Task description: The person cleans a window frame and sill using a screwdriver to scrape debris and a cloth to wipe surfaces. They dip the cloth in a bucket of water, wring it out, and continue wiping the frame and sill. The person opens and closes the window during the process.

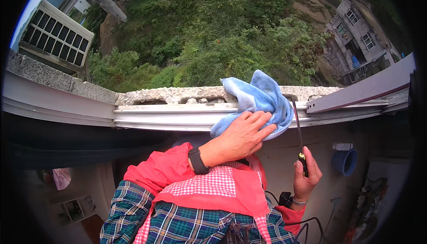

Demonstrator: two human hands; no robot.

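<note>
A blue cloth (260, 100) lies bunched over the white window track (166, 117) and the rough masonry ledge beyond it. Pressed on the cloth's near side is my left hand (237, 137), its fingers spread over the fabric. My right hand (307, 174), to the right and nearer my body, grips the black and yellow-green handle of a screwdriver (298, 124). The long thin shaft points away from me, its tip at the ledge just right of the cloth.
A white window sash (360, 84) stands at the right of the track. An outdoor unit with a grille (58, 34) is outside at left. Trees (217, 37) grow below. Indoors at right are a blue bucket (344, 162) and black cables (313, 219) beside me.
</note>
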